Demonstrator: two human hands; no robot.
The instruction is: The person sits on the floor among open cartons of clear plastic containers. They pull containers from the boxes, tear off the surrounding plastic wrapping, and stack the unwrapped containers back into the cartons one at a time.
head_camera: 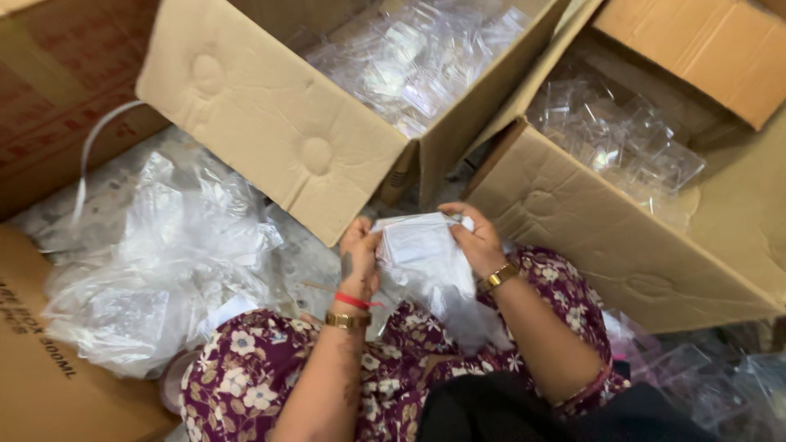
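Two open cardboard boxes dominate: the right box (622, 245) sits just right of the held packet, filled with clear plastic containers (614, 135); the middle box (278, 123) stands above and left of the packet, holding more clear plastic pieces (417, 61). A crumpled heap of clear plastic bags (164, 262) lies well left of the packet on the floor. Below the packet spreads a floral purple garment (262, 376). The packet (422, 245), a white stack in clear wrap, sits between both hands. The left hand (360, 258) has its fingers closed on the packet's left edge; the right hand (479, 237) has its fingers clamped on the packet's top right
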